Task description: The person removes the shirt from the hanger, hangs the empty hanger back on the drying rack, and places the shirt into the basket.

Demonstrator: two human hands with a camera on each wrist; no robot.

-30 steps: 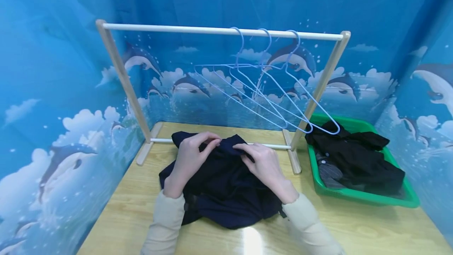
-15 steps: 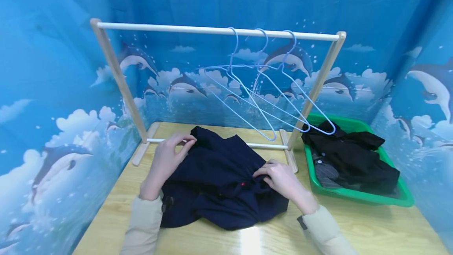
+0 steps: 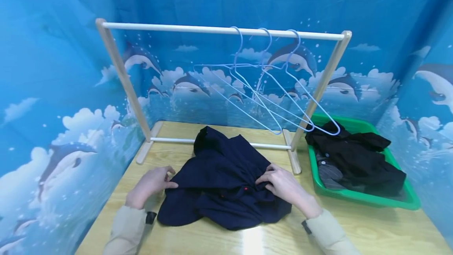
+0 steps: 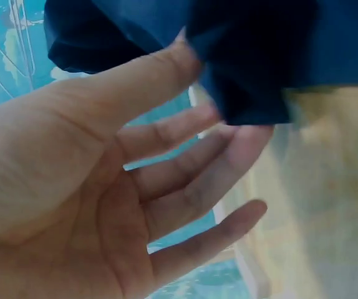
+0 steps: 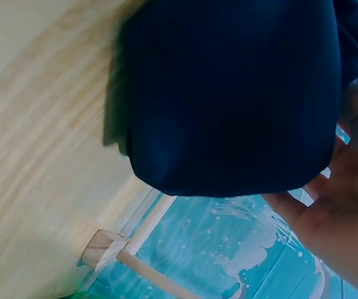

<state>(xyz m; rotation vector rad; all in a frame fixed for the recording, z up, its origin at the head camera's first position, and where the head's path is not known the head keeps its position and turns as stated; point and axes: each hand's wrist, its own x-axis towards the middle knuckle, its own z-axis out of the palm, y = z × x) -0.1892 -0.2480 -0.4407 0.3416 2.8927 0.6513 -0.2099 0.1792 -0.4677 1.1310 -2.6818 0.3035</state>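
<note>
A dark navy shirt point(image 3: 219, 168) lies crumpled on the table, with small red spots near its middle. At its left edge, my left hand point(image 3: 152, 184) pinches the cloth between thumb and fingers; the left wrist view shows the thumb on a fold of the shirt point(image 4: 247, 62) and the other fingers spread below. My right hand point(image 3: 283, 184) grips a gathered part at the shirt's right side. In the right wrist view a broad flap of the shirt point(image 5: 229, 99) hides most of that hand's fingertips.
A wooden rack with a white top rail point(image 3: 170, 28) stands behind the shirt. Several light blue hangers point(image 3: 262, 93) hang from the rail's right half. To the right, a green basket point(image 3: 361, 200) holds dark clothes point(image 3: 364, 160). Dolphin-print curtains surround the table point(image 3: 198, 243).
Both hands have parted from the shirt's top middle. The left moved left and down to the shirt's left edge; the right moved right and down. The shirt has spread out more, and the hangers sway.
</note>
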